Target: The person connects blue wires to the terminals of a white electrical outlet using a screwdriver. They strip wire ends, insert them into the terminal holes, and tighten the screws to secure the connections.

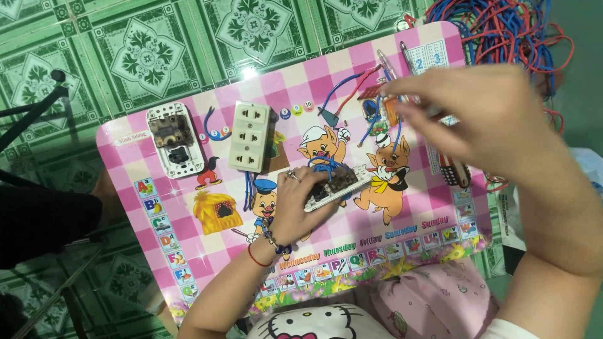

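My left hand (pixel 295 204) presses down on a white switch module (pixel 339 185) with a dark back and blue wires, lying in the middle of a pink checked cartoon table (pixel 157 207). Raised above the table's right side, my right hand (pixel 483 116) is blurred, fingers pinched near a small orange part with red and blue wires (pixel 383 103); what it grips is unclear. A screwdriver (pixel 407 58) lies just beyond it.
A cream triple socket (pixel 250 136) and an opened white switch unit (pixel 174 139) lie on the table's left half. A tangle of red and blue wires (pixel 509 28) sits at the top right on the green tiled floor. Dark stand legs (pixel 31 110) at left.
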